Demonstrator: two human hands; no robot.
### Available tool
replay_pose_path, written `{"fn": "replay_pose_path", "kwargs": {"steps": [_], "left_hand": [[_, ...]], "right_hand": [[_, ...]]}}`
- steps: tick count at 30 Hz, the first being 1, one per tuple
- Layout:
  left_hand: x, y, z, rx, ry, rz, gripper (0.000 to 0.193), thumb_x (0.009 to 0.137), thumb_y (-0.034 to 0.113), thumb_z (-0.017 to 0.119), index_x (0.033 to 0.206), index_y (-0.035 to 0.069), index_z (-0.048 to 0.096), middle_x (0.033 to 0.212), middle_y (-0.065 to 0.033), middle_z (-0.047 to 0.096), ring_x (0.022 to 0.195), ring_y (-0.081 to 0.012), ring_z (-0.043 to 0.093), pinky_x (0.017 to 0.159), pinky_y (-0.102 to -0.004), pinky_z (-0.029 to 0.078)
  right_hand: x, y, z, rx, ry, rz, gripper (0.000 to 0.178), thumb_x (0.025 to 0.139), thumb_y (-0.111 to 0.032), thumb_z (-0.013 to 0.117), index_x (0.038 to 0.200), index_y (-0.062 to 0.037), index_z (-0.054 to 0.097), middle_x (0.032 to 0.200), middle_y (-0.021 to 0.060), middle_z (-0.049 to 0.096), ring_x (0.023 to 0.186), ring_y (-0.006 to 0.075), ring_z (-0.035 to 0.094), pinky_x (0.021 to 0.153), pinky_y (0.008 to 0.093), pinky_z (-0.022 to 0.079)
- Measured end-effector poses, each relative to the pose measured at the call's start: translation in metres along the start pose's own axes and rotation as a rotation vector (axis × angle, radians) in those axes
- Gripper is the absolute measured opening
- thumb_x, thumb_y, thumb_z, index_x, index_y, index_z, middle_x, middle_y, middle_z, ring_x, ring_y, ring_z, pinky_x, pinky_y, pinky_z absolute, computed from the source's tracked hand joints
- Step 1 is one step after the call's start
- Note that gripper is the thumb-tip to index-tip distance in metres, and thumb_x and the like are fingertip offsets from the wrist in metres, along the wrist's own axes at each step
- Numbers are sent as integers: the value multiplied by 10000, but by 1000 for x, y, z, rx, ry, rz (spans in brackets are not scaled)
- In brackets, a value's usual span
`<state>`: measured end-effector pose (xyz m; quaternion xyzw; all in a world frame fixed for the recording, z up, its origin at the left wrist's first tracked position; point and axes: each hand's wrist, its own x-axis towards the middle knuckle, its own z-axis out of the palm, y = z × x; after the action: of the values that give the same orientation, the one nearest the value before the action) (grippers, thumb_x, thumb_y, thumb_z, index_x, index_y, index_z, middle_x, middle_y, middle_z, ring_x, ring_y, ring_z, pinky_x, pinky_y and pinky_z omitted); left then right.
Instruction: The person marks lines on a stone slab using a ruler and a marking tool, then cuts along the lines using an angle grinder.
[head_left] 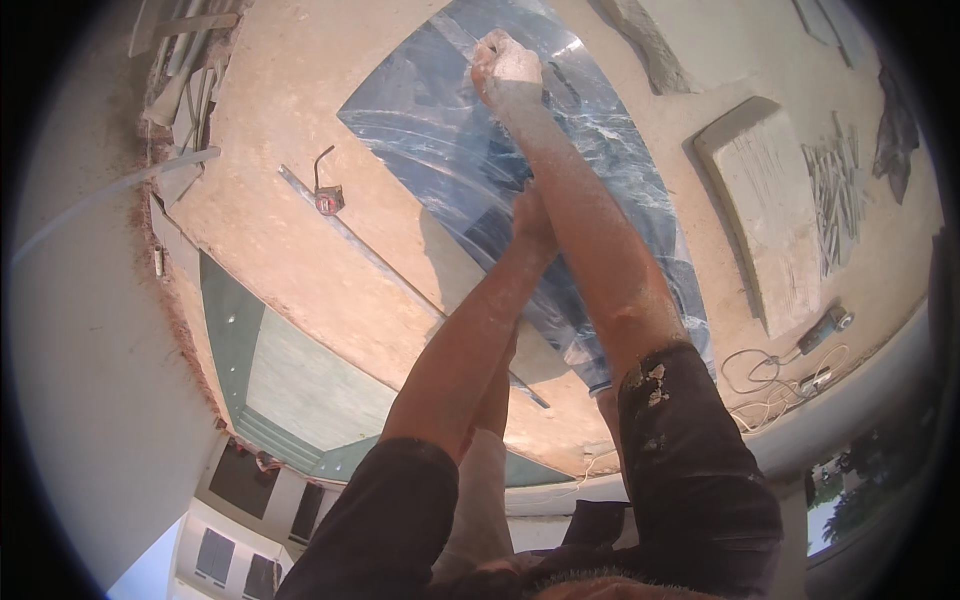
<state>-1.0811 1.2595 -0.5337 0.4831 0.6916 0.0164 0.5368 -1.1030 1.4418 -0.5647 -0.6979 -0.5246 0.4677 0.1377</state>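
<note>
A large glossy dark-blue sheet (620, 150) lies on the pale floor, streaked with white dust. Over its far part, my right hand (508, 68) is closed in a dusty fist. What it holds, if anything, is hidden. My left hand (535, 215) is lower down over the same sheet, beside my right forearm, which covers part of it. Its fingers look curled, and their contents do not show. To the left on the floor lie a red and black tape measure (328, 200) and a long thin metal strip (365, 250), which runs behind my left arm.
Rightward are a thick pale slab (765, 210), a pile of thin grey strips (838, 195), a dark cloth (895, 140) and a power tool (825, 328) with loose cable. A green-edged opening (225, 330) borders the floor at left. Long pieces (185, 60) lie at far left.
</note>
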Motion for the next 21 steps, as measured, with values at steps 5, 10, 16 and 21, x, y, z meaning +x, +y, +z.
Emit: {"fn": "replay_pose_path", "kwargs": {"steps": [5,10,16,21], "left_hand": [[2,-25,20,-418,152,53,520,926,381,645,1321,47,597,1294,-194,647,1207,-372,621,988,-469,517],[-1,-8,6,284,146,135,503,920,380,646,1292,43,614,1257,-185,668,1144,-375,653,933,-470,539],[-3,-15,18,-873,24,-205,450,966,343,635,1290,30,612,1228,-150,682,1107,-309,675,914,-450,553],[-4,-13,16,-1014,75,-179,401,1025,309,580,1321,40,589,1237,-103,671,1103,-215,661,910,-379,550]], "right_hand": [[-2,-15,8,23,-7,-27,200,986,-283,601,1085,-127,679,911,181,733,868,355,724,791,470,568],[-5,17,7,70,-3,-118,197,986,-275,583,1117,-168,683,932,175,741,893,365,724,818,474,570],[24,-37,10,50,24,-87,221,998,-270,545,1084,-118,679,1006,197,742,1002,407,706,899,499,558],[3,-21,10,109,-21,-13,224,996,-264,552,1102,-119,687,1003,207,739,1007,414,706,904,498,563]]}}
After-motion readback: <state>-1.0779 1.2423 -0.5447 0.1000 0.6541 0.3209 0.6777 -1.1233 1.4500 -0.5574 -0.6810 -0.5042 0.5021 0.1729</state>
